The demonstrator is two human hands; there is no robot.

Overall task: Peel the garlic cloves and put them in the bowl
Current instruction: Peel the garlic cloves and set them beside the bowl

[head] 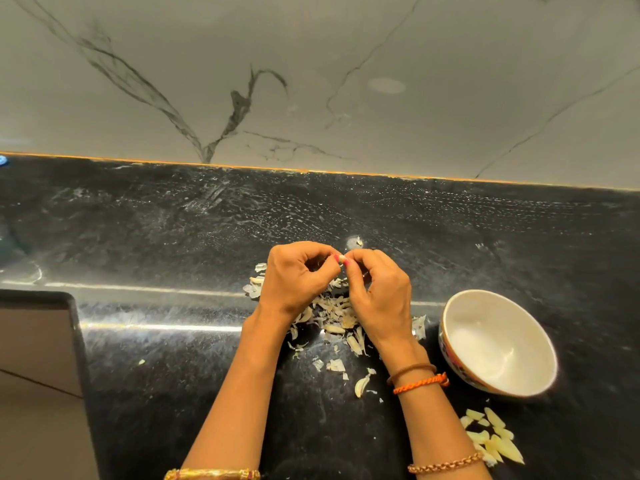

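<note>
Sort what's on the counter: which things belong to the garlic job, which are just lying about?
Job:
- garlic clove, pinched between left hand and right hand
- white bowl
- peeled cloves beside the bowl
- unpeeled cloves among skins

Lying about:
- stray skin scrap
- blue object, far left edge

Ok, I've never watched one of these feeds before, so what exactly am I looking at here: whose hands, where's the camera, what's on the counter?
One picture, from a camera worn on a person's head, looking down at their bare hands. No machine is involved. The left hand and right hand together pinch a small garlic clove at the fingertips. Below lies a heap of papery skins on the black counter. A white bowl sits to the right, seemingly empty. Peeled cloves lie on the counter near it.
</note>
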